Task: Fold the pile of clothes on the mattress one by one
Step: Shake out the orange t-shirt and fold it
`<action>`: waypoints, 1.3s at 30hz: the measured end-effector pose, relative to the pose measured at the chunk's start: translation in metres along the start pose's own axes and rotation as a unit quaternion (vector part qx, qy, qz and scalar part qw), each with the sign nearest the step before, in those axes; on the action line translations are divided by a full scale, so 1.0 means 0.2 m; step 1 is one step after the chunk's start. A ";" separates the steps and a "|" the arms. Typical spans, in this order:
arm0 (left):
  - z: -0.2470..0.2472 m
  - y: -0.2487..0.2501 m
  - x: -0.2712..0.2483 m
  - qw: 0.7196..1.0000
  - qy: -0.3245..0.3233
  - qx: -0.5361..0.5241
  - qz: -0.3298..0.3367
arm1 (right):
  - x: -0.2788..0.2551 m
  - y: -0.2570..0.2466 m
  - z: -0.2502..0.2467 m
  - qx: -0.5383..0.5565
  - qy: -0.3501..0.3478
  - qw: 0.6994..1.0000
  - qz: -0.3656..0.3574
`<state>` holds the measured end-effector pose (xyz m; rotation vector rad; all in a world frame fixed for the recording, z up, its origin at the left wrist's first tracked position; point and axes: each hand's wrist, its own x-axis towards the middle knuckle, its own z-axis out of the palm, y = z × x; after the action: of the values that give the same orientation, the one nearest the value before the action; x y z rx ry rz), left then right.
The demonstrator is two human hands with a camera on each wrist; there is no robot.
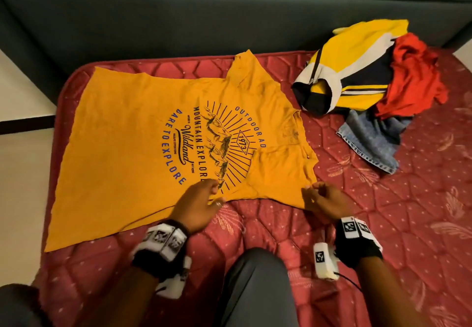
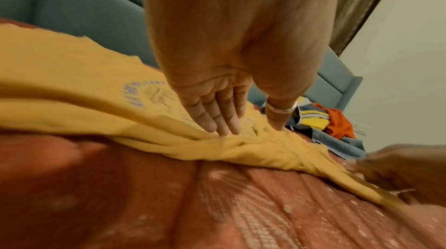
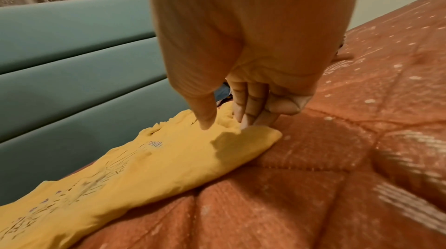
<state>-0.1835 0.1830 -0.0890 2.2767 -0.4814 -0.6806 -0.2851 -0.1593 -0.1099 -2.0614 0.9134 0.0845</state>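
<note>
A red quilted mattress (image 1: 383, 199) fills the room's floor; the orange printed T-shirt (image 1: 127, 147) lies flat across it. The left hand (image 1: 196, 206) presses straight fingers on the near hem, the right hand (image 1: 324, 199) seemingly pinches the sleeve corner. Keep it taut while folding away; the unfolded pile (image 1: 370, 83) leaves open room on the near side.

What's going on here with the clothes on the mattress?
A person is folding laundry. An orange printed T-shirt lies spread flat on the red mattress. The left hand presses its near edge with straight fingers, while the right hand pinches the near sleeve. A pile of unfolded clothes waits at the far right.
</note>
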 end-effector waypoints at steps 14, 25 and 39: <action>0.36 0.20 0.25 0.995 -0.064 -0.037 -0.070 | 0.17 -0.14 0.08 0.035 -0.033 0.997 0.055; 0.42 0.08 0.15 0.980 -0.106 -0.140 -0.092 | 0.08 -0.18 0.06 0.108 -0.093 0.989 0.030; 0.47 0.16 0.25 0.925 0.151 -0.311 -0.159 | 0.30 -0.47 0.12 0.045 -0.055 0.990 -0.118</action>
<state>-0.2035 0.0863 -0.1404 1.8039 0.2397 -0.5218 -0.1747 -0.1413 -0.0828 -2.0444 0.5906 0.0277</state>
